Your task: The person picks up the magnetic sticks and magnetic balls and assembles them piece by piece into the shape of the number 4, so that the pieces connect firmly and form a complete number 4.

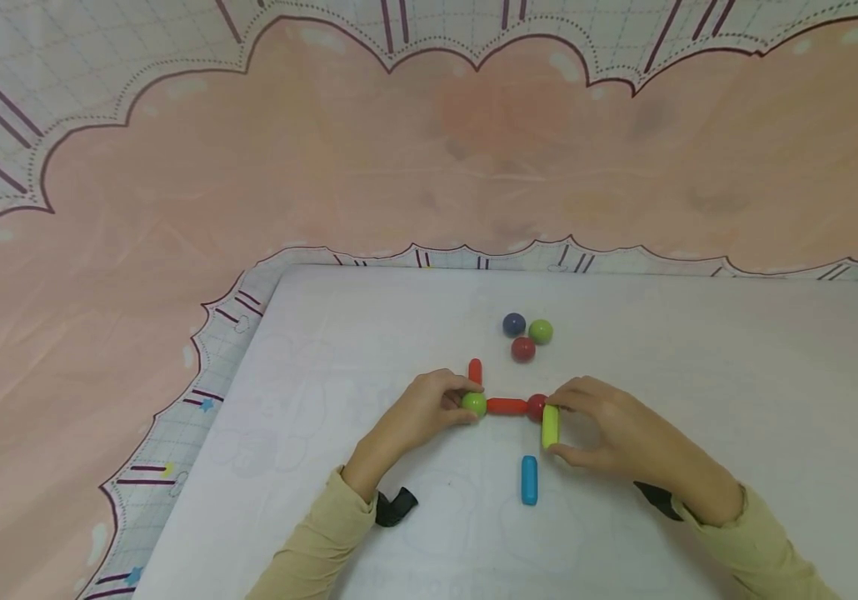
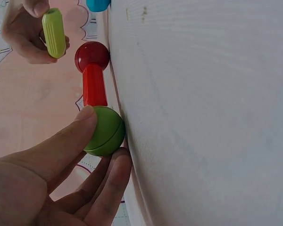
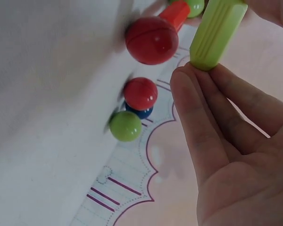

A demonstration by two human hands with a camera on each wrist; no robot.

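My left hand [image 1: 429, 406] pinches a green ball [image 2: 105, 132] between thumb and fingers. A red rod [image 1: 507, 407] joins that ball to a dark red ball [image 2: 92, 57]. Another red rod [image 1: 476, 372] points away from the green ball, its near end hidden by my fingers. Between thumb and fingertips, my right hand [image 1: 609, 421] holds a yellow-green rod [image 3: 218, 35] by its two ends. In the left wrist view this rod is raised and apart from the dark red ball. On the white surface in front lies a blue rod [image 1: 530, 480].
Behind the joined pieces sit a blue ball [image 1: 515, 324], a light green ball [image 1: 541, 332] and a red ball [image 1: 523, 349], close together. They stand on a white tabletop [image 1: 369, 325]. Past its far edge is a peach patterned cloth [image 1: 414, 167]. Black straps [image 1: 396, 507] show by the wrists.
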